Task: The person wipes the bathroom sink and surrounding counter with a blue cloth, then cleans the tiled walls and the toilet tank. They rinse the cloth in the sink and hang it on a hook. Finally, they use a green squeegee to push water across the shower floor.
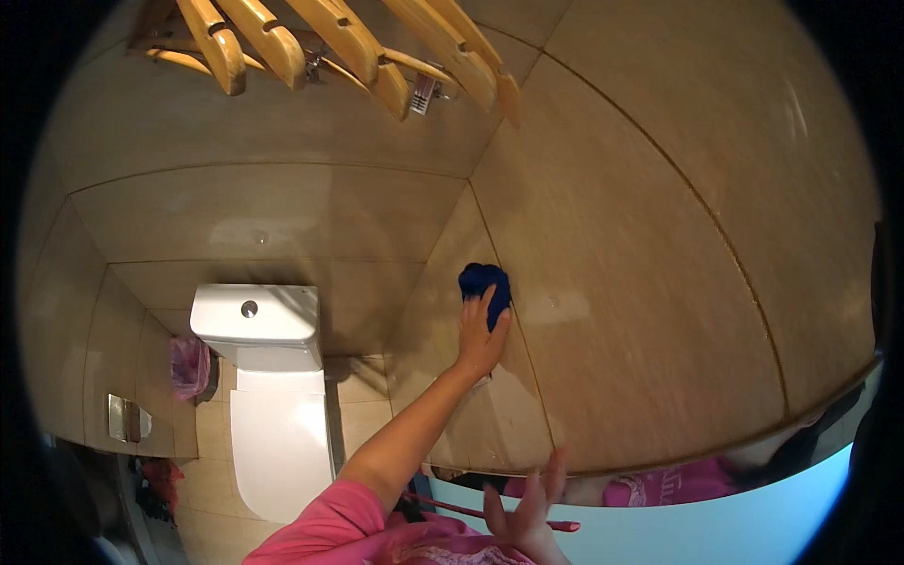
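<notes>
A dark blue cloth (486, 287) is pressed against the beige tiled wall beside a vertical tile joint. My left hand (482, 341) is closed over it, its arm stretched out from a pink sleeve. Low in the picture, close to my body, my right hand (529, 516) has its fingers spread, slightly blurred, with nothing seen in them. A thin pinkish-red strip (471, 511) passes behind this hand and shows a rounded end on its right. Whether the hand touches the strip I cannot tell.
A white toilet (279, 443) with lid down stands at left, a bin with a pinkish bag (190, 367) beside it. Wooden hangers (348, 42) hang overhead. A paper holder (122, 419) is on the left wall. At lower right are a mirror edge (692, 482) and a pale blue surface (716, 527).
</notes>
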`<action>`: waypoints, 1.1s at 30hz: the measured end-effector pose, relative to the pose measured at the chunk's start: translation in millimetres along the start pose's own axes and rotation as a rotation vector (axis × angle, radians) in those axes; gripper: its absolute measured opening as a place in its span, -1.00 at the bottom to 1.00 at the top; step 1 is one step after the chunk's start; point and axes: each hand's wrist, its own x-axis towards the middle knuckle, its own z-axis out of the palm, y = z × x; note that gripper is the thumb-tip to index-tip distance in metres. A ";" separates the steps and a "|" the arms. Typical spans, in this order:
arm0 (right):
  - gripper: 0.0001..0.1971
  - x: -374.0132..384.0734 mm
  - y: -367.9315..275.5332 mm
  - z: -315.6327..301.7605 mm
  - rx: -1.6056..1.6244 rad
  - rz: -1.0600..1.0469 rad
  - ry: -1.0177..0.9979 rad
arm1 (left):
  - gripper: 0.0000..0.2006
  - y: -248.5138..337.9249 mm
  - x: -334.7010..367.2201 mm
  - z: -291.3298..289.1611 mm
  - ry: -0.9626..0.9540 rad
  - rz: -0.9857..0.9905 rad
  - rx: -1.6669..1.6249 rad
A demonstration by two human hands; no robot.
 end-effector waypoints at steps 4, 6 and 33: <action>0.04 42.2 -0.9 12.3 0.357 0.280 -0.030 | -0.34 -29.2 62.5 5.3 0.114 0.036 -0.022; 0.06 43.4 1.6 10.8 0.510 0.328 0.015 | -0.33 -59.7 116.0 2.4 0.170 0.064 -0.050; -0.74 -23.9 5.9 -88.3 0.173 -0.160 0.309 | -0.32 87.2 -256.1 17.0 -0.156 -0.345 -0.271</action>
